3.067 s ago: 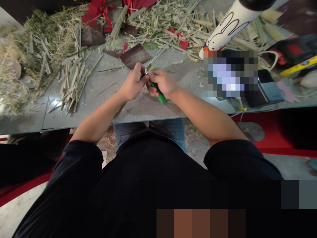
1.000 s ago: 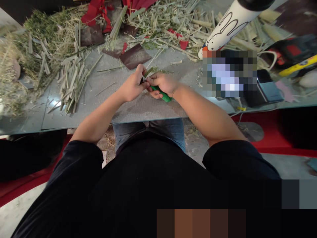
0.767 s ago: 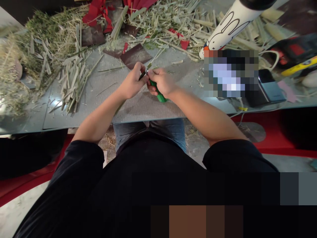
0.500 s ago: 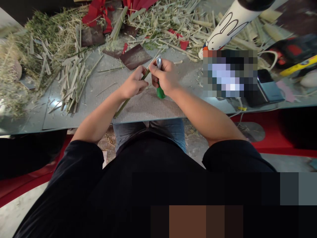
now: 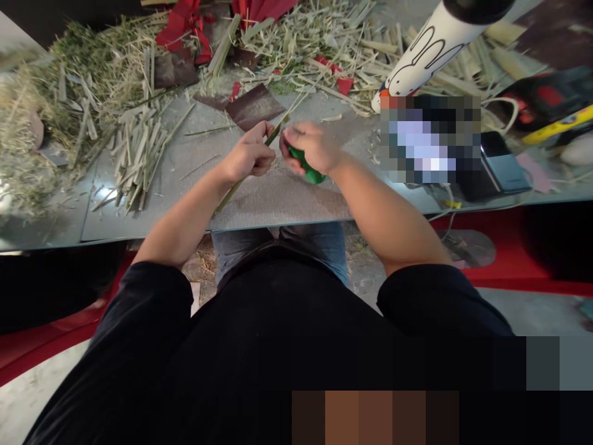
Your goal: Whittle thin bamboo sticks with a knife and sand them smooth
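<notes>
Head view: the right hand (image 5: pixel 309 147), curled round a green-handled tool (image 5: pixel 315 177), has eased off the bamboo strip (image 5: pixel 274 133) pinched by the left hand (image 5: pixel 249 154), suggesting a pause between strokes.

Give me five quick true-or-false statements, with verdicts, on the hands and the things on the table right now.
1. The left hand holds a thin strip. True.
2. The green handle is in the left hand. False: it is in the right hand.
3. The white bottle has a rabbit drawn on it. True.
4. The bunch of cut strips nearest the table's front edge lies beyond the right hand's side. False: it lies out on the left hand's side.
5. A red scrap lies beside the pale shavings. True.
</notes>
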The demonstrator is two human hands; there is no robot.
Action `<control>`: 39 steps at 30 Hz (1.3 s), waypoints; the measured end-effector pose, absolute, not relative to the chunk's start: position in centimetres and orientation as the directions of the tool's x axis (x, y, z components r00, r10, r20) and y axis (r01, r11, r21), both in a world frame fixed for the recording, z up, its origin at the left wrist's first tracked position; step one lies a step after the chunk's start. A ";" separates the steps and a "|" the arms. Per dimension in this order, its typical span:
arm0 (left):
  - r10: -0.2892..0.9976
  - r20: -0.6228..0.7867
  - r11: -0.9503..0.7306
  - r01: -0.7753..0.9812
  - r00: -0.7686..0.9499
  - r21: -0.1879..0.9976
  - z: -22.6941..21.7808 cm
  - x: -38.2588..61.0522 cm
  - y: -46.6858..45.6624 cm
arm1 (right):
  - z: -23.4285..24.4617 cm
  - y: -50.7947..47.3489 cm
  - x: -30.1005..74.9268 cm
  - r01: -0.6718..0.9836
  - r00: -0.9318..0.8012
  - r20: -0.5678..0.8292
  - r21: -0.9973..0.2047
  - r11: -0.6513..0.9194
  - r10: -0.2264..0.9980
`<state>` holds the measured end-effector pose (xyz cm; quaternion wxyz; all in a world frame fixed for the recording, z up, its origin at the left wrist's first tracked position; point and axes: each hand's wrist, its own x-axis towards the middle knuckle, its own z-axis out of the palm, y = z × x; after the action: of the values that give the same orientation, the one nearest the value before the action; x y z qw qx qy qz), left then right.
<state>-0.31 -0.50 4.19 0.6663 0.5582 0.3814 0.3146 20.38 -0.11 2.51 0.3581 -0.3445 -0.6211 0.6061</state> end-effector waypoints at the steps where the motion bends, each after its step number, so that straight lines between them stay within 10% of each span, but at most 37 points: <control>1: 0.847 -0.132 0.136 0.029 0.516 0.990 3.9 -0.4 -0.4 | 2.8 -0.3 20.6 0.038 -0.582 -0.028 -0.999 -0.007 0.813; 12: 0.777 0.347 -0.537 0.266 0.525 0.800 -0.8 -0.7 2.3 | 2.1 -0.2 20.6 -0.031 -0.662 -0.093 -0.988 -0.150 0.744; 39: 0.849 0.312 -0.474 0.356 0.427 0.805 -1.6 -0.8 2.7 | 2.9 -0.8 19.2 -0.059 -0.527 -0.221 -0.954 -0.295 0.820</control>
<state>-0.76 2.70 -1.58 0.3346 0.7755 0.3884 0.3685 19.25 -0.83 2.88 0.3089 -0.3754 -0.5069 0.7119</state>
